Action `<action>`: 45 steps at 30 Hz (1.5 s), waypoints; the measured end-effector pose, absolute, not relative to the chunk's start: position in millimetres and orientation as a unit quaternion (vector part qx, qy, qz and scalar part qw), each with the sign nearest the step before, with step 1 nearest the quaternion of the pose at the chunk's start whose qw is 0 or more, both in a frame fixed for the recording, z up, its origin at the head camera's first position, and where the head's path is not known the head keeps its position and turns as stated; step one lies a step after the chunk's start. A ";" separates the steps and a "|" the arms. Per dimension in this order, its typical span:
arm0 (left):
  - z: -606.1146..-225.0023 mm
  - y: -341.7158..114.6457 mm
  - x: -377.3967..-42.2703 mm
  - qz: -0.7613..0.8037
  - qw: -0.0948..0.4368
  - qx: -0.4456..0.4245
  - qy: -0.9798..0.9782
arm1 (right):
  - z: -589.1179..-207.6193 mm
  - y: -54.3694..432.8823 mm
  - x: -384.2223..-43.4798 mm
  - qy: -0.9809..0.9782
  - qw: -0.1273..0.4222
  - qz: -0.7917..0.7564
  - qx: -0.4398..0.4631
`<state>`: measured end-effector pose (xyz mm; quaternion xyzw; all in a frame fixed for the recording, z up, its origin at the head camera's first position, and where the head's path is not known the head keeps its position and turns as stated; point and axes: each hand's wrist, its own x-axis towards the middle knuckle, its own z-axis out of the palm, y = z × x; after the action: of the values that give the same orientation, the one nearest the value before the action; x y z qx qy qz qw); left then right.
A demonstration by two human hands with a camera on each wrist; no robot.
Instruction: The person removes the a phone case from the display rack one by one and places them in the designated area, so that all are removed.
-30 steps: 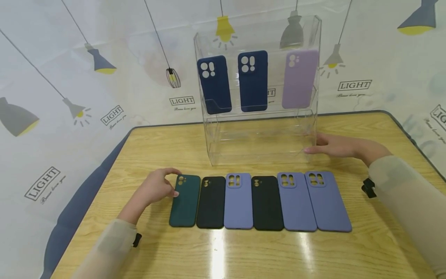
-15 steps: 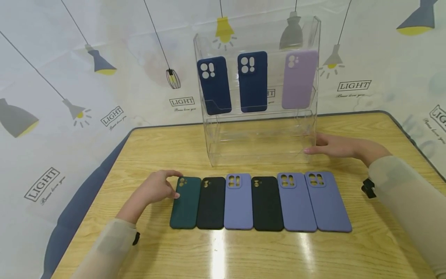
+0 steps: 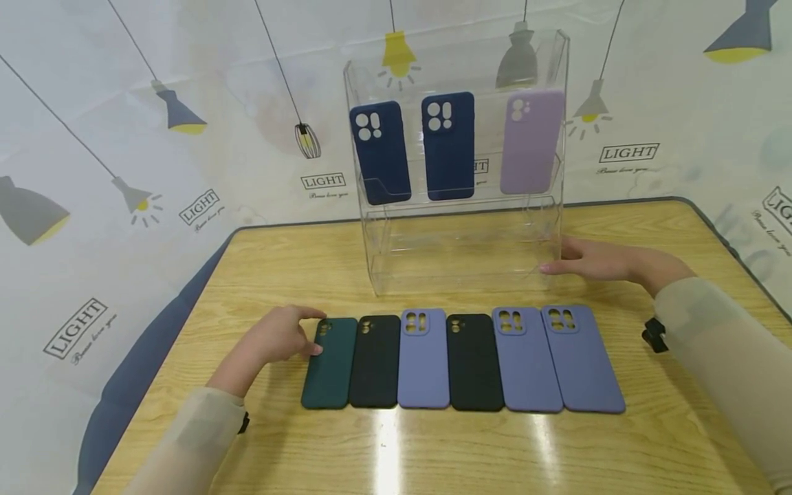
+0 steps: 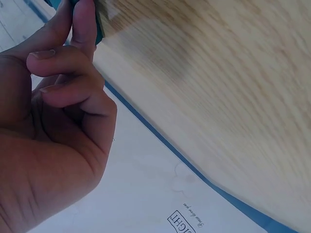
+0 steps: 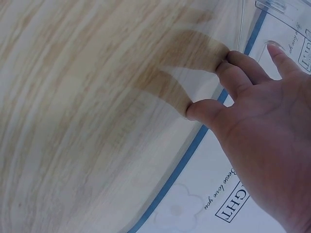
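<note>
My left hand point(image 3: 275, 335) holds the left edge of a dark green phone case point(image 3: 330, 371), thumb on the side and forefinger at the top corner. In the left wrist view its other fingers point(image 4: 73, 92) curl away from the case. The green case lies flat at the left end of a row, beside a black phone case point(image 3: 375, 361). My right hand point(image 3: 594, 260) touches the right side of a clear display stand point(image 3: 464, 283). In the right wrist view its fingertips point(image 5: 194, 110) press on the clear side panel.
The row continues with a lavender case point(image 3: 423, 368), another black case point(image 3: 475, 364) and two more lavender cases at the right. Two navy cases point(image 3: 448, 151) and a lilac case point(image 3: 532, 141) stand on the stand's upper tier. A printed backdrop point(image 3: 260, 89) borders the wooden table point(image 3: 297, 261).
My left hand and the green case have slid slightly toward the near edge, so its ends now nearly line up with the black case. My right hand stays at the stand.
</note>
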<state>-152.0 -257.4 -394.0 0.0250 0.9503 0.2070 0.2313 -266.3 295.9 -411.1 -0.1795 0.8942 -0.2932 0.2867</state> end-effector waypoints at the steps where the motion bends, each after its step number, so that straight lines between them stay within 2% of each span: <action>1: -395.0 -258.0 -152.1 0.209 0.231 0.025 0.950 | -410.8 295.7 -266.3 0.894 0.287 -0.293 -0.179; 16: -401.6 -267.5 -155.2 0.283 0.248 0.007 0.926 | -408.7 297.9 -266.2 0.897 0.290 -0.287 -0.172; 37: -401.0 -270.1 -154.1 0.297 0.264 0.009 0.918 | -410.7 297.4 -264.3 0.894 0.290 -0.294 -0.176; 45: -381.4 -268.6 -171.0 0.273 0.256 0.028 0.927 | -410.1 296.3 -261.6 0.893 0.290 -0.297 -0.173</action>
<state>-171.0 -268.6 -381.4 0.0282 0.9270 0.2727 0.2559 -261.6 296.3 -410.1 -0.1733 0.8934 -0.2966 0.2896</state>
